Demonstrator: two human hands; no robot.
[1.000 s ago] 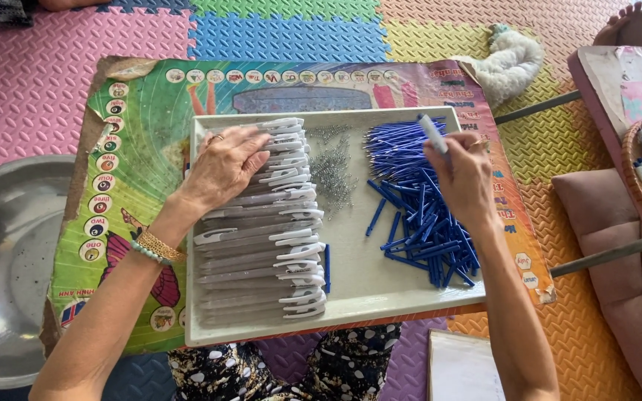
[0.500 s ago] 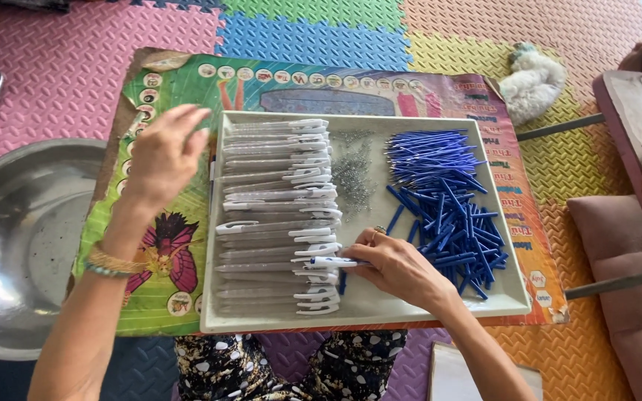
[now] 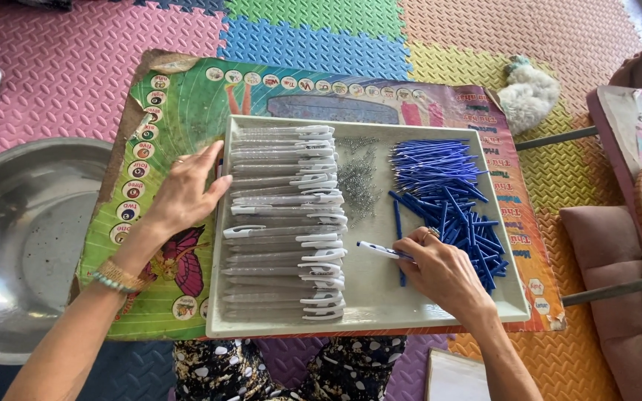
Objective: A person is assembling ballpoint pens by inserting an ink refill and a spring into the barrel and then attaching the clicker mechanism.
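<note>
While the left hand [image 3: 183, 194] rests open against the tray [image 3: 380, 297] edge, the right hand [image 3: 440, 269] pinches a white-and-blue pen [image 3: 382, 250], its tip pointing left toward the white barrels [image 3: 287, 223].

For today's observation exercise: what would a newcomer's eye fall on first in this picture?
Probably the white tray in the middle, with grey-and-white pen barrels stacked on its left and blue pen parts heaped on its right. The right hand holds one pen over the tray; the left hand rests at its left rim.

Glossy plastic pens [image 3: 284, 223], shiny metal bowl [image 3: 16, 245], textured foam mat [image 3: 76, 67]
</note>
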